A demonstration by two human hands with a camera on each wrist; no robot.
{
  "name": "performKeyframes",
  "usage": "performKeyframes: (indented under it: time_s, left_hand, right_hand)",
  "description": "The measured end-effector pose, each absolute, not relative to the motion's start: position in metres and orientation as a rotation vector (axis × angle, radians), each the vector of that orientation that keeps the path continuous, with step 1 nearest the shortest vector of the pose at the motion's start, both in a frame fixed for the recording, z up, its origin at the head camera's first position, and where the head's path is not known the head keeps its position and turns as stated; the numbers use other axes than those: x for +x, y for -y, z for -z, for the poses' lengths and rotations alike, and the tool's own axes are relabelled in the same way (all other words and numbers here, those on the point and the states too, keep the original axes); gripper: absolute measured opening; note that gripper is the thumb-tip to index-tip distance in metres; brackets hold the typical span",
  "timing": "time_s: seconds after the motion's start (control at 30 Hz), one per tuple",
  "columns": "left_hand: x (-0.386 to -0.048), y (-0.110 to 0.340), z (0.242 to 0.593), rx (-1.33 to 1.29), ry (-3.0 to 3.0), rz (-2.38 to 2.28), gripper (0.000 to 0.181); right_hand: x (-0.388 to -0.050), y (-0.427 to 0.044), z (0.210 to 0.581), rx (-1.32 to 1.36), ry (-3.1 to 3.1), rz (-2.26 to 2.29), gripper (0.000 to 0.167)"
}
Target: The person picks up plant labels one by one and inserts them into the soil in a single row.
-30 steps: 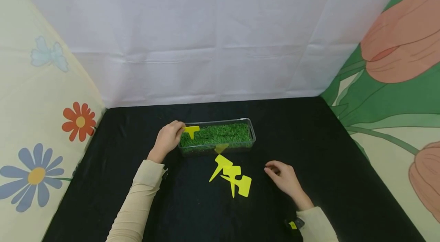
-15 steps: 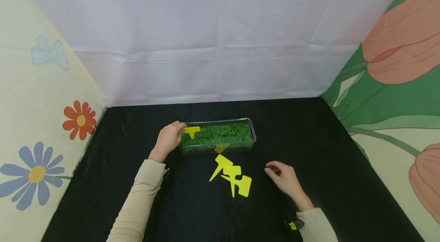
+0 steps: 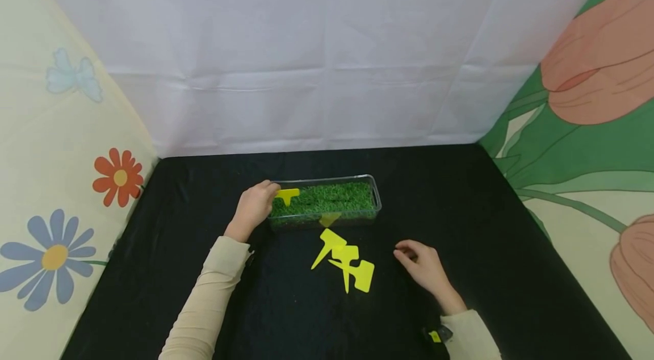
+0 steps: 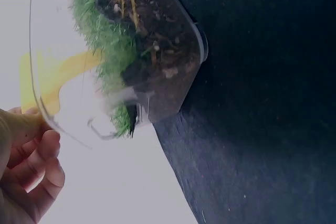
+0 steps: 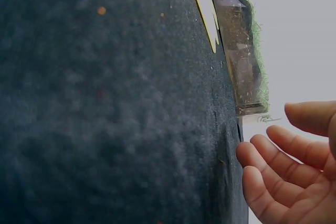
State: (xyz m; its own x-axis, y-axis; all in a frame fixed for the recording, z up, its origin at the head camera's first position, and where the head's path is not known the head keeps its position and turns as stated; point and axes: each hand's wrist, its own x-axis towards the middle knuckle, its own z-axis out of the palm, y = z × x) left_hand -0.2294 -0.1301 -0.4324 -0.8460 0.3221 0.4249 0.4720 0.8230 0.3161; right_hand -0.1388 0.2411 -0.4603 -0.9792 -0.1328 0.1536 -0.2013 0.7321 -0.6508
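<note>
A clear box point(image 3: 324, 213) holds green grass point(image 3: 332, 199) over dark soil point(image 4: 163, 56). At its left end my left hand point(image 3: 254, 206) pinches a yellow T-shaped tag point(image 3: 288, 194); in the left wrist view the tag point(image 4: 44, 85) has its narrow stem down at the grass, and the left hand point(image 4: 29, 166) grips its edge. Several yellow tags point(image 3: 364, 276) lie overlapping on the black cloth in front of the box. To their right, my right hand point(image 3: 426, 269) rests with loosely bent fingers and holds nothing; the right wrist view shows this hand point(image 5: 294, 171) with fingers apart.
Black cloth point(image 3: 434, 189) covers the table. A white sheet point(image 3: 317, 65) hangs behind it, with a flower-printed panel point(image 3: 76, 178) on the left and a tulip-printed one point(image 3: 587, 178) on the right. Another yellow piece point(image 3: 329, 219) shows at the box's front wall.
Hardly anything differs: my left hand and the tag it pinches appear very slightly farther right in the head view. The right hand and the loose tags stay where they were.
</note>
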Motion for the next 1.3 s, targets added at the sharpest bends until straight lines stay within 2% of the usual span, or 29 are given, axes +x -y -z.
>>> performKeyframes:
  time_s: [1.3]
  left_hand:
    - [-0.225, 0.126, 0.441, -0.573, 2.604, 0.595, 0.011]
  right_hand:
    - [-0.139, -0.241, 0.462, 0.262, 2.841, -1.087, 0.009]
